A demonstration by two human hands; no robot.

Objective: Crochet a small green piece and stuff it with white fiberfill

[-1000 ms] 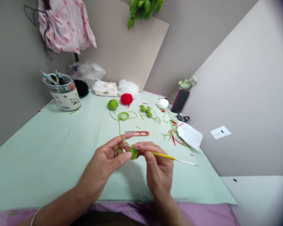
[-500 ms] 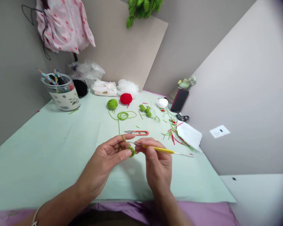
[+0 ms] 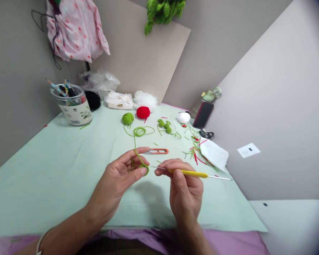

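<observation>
Between the thumb and fingers of my left hand [image 3: 122, 173] is a small green crochet piece [image 3: 146, 170]. Green yarn [image 3: 135, 141] runs over the raised index finger and back to a loose coil on the table. My right hand [image 3: 184, 187] grips a crochet hook [image 3: 192, 173] by its yellow handle, its thin metal tip pointing left. That tip is close to the right edge of the green piece; whether a loop is on it is too small to tell. Just beyond my left fingertips lie thread snips [image 3: 159, 151] with an orange handle, their blades partly covered.
Green [image 3: 128, 118], red [image 3: 143, 112] and white yarn balls [image 3: 184, 117] sit farther back, near small green crocheted pieces [image 3: 166, 125]. Yarn scraps [image 3: 195, 152] and white paper [image 3: 214, 153] lie right. A pen jar [image 3: 76, 109] stands left; a phone [image 3: 203, 115] leans at the back right.
My right hand has moved to the right with the crochet hook, drawing its tip away from the green crochet piece. My left hand stays nearly in place. The view has shifted slightly.
</observation>
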